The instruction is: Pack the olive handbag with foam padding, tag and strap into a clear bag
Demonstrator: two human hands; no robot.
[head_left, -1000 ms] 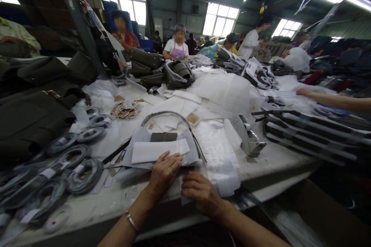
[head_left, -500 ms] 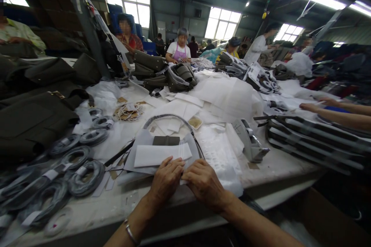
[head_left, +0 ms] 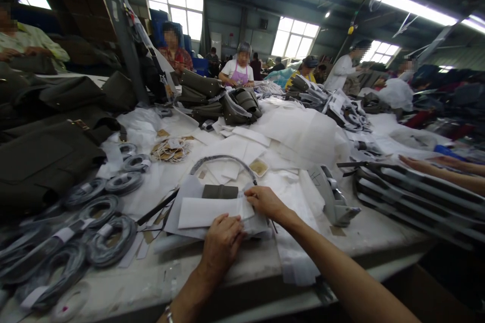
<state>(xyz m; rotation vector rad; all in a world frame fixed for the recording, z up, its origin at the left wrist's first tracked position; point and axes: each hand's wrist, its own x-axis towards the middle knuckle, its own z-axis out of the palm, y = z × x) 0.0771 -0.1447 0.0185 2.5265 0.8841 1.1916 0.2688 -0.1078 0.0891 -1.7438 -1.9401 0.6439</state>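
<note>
In front of me on the table lies a dark olive handbag part [head_left: 222, 192] with pale wrapping sheet [head_left: 178, 214] around it. An arched handle [head_left: 223, 158], covered in clear plastic, rises at its far side. Across the part lies a folded white foam sheet [head_left: 204, 212]. My left hand [head_left: 223, 239] has its curled fingers on the foam's near right edge. At the foam's right end, close to the handle's right foot, my right hand [head_left: 267, 203] pinches the edge; its fingertips are partly hidden.
Plastic-wrapped strap coils [head_left: 111, 242] and dark bags [head_left: 49, 161] lie on the left. A grey tape dispenser [head_left: 339, 207] stands right, beside stacked wrapped pieces [head_left: 409, 197]. A co-worker's hands [head_left: 424, 164] are over that stack. White sheets [head_left: 299, 126] lie behind.
My right hand has moved from the near edge, beside my left hand, up and away to the foam's right end. My left hand stays at the near edge, slightly lower in view.
</note>
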